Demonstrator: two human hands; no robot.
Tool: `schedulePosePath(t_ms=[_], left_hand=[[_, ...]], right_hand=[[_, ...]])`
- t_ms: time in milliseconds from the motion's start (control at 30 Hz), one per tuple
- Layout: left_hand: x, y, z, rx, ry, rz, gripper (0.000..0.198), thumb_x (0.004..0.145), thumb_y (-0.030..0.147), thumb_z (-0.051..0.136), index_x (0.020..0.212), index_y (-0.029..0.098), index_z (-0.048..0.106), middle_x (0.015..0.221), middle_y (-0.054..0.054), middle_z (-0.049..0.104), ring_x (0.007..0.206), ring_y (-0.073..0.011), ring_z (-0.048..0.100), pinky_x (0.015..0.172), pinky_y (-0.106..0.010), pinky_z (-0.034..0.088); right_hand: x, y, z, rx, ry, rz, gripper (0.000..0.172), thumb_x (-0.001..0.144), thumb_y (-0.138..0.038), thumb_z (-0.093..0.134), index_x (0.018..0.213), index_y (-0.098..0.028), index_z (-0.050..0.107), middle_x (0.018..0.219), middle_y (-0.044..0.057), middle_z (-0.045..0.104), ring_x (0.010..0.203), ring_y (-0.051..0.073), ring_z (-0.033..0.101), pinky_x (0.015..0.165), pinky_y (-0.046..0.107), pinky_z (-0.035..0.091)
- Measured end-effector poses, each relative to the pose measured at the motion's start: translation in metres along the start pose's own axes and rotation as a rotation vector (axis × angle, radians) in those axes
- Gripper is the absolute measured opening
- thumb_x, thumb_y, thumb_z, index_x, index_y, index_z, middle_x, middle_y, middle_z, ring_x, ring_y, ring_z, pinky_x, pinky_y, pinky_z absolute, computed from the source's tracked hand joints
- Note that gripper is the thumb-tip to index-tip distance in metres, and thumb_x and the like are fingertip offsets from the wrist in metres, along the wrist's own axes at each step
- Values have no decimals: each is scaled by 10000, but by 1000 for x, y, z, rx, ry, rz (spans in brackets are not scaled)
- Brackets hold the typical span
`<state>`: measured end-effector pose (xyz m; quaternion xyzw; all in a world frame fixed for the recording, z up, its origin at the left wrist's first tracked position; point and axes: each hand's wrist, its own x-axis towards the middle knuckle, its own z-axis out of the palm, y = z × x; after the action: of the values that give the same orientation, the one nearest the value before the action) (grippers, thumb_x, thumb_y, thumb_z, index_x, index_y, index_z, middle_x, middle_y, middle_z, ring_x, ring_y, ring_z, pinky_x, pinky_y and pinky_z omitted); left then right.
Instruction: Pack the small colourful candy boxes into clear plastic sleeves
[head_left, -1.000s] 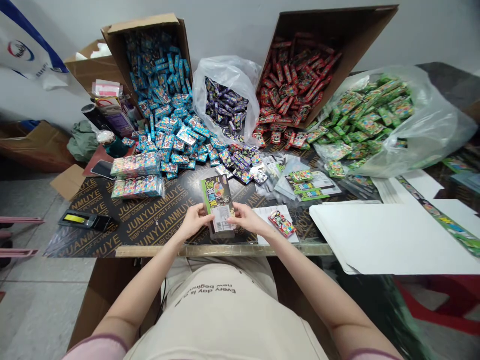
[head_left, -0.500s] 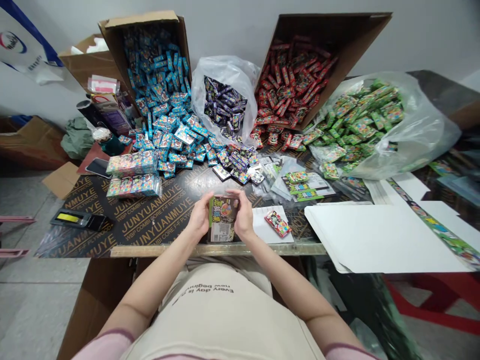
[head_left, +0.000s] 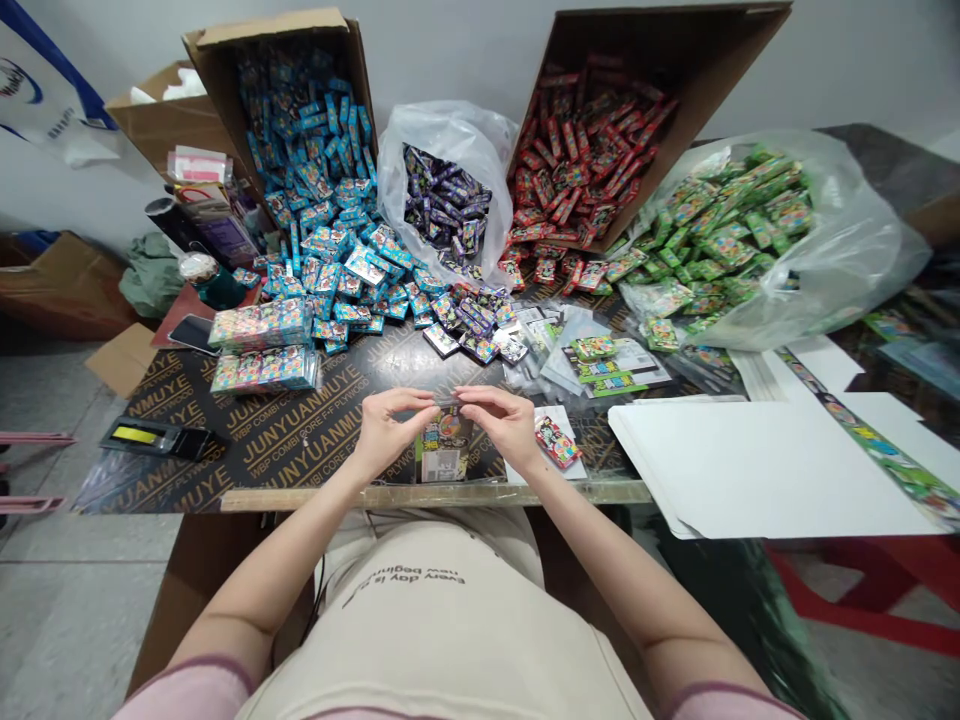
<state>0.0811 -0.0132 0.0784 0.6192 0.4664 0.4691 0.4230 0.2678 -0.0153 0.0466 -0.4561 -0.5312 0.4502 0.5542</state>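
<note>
A small clear-wrapped pack with a green printed card point(head_left: 444, 448) stands upright near the table's front edge. My left hand point(head_left: 386, 430) pinches its top edge from the left, and my right hand point(head_left: 502, 425) pinches the same edge from the right. Both hands have fingers closed on the pack's top. Just right of my right hand a single red packet point(head_left: 557, 442) lies on a white sheet point(head_left: 551, 470).
Behind are a box of blue packets point(head_left: 315, 150), a bag of purple packets point(head_left: 450, 205), a box of red packets point(head_left: 592, 140) and a bag of green packets point(head_left: 735, 240). Wrapped bundles point(head_left: 262, 345) lie left, white cards point(head_left: 750, 470) right, a tape dispenser point(head_left: 154, 438) far left.
The pack was folded down from a tall flat card to a shorter upright pack. Both hands moved from its sides up to pinch its top edge.
</note>
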Motion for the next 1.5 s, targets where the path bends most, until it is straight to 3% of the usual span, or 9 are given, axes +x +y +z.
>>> schedulePosePath(t_ms=[333, 500, 700, 867, 933, 1033, 1167, 1300, 1500], left_hand=[[17, -2, -7, -13, -109, -190, 171, 641, 315, 791, 696, 157, 756, 688, -61, 732, 621, -187, 659, 622, -282, 509], [8, 3, -9, 111, -164, 38, 96, 705, 287, 741, 682, 194, 746, 778, -80, 741, 743, -212, 680, 714, -318, 520], [4, -6, -19, 190, -196, 144, 68, 732, 284, 725, 694, 230, 745, 860, -83, 747, 763, -200, 677, 751, -319, 506], [5, -19, -25, 178, -146, 170, 68, 754, 269, 703, 722, 231, 749, 854, -75, 753, 765, -191, 690, 735, -303, 523], [4, -24, -30, 195, -85, 196, 72, 759, 264, 700, 718, 229, 748, 835, -69, 755, 766, -190, 698, 734, -304, 537], [3, -33, -42, 202, 78, 197, 68, 737, 260, 721, 698, 209, 744, 793, -63, 755, 744, -188, 707, 716, -304, 557], [4, -57, -68, 101, 445, 33, 126, 688, 289, 754, 734, 172, 747, 792, -63, 750, 767, -189, 705, 748, -319, 567], [-10, -105, -92, -23, 730, -216, 291, 587, 372, 790, 736, 130, 726, 701, -48, 722, 637, -174, 668, 679, -338, 573], [-60, -146, -112, 210, 769, -385, 402, 598, 421, 762, 880, 137, 719, 831, -93, 724, 734, -223, 677, 764, -412, 563]], right_hand=[[9, -17, -2, 74, -108, 203, 253, 669, -436, 776, 717, -197, 708, 630, 13, 689, 572, 166, 645, 536, 288, 514], [2, -19, -6, -38, -144, 154, 205, 712, -396, 747, 714, -193, 717, 674, 29, 708, 572, 156, 636, 583, 304, 533], [-13, -13, -8, -199, -132, -74, 127, 804, -317, 669, 857, -237, 753, 1028, 73, 737, 986, 237, 678, 953, 439, 501], [-28, 24, -8, -103, -193, 82, 700, 717, -353, 755, 1358, -276, 485, 1362, 98, 546, 1080, 225, 630, 942, 399, 508], [-39, 48, -4, -130, -245, 193, 753, 692, -348, 761, 1367, -245, 443, 1159, 87, 645, 914, 197, 659, 835, 366, 536], [-43, 75, 8, -165, -284, 288, 474, 730, -341, 698, 1166, -211, 563, 774, -5, 638, 676, 156, 610, 677, 311, 516], [3, 80, 31, -202, -182, 131, 368, 768, -362, 666, 1092, -212, 574, 765, -3, 621, 714, 169, 602, 699, 312, 489], [94, 80, 60, -580, -228, -199, 365, 832, -412, 619, 1124, -196, 589, 1086, 105, 642, 1003, 248, 578, 871, 390, 446], [194, 100, 98, -1341, -263, -363, 394, 856, -272, 577, 1210, -101, 559, 1162, 215, 598, 1090, 345, 480, 878, 455, 359]])
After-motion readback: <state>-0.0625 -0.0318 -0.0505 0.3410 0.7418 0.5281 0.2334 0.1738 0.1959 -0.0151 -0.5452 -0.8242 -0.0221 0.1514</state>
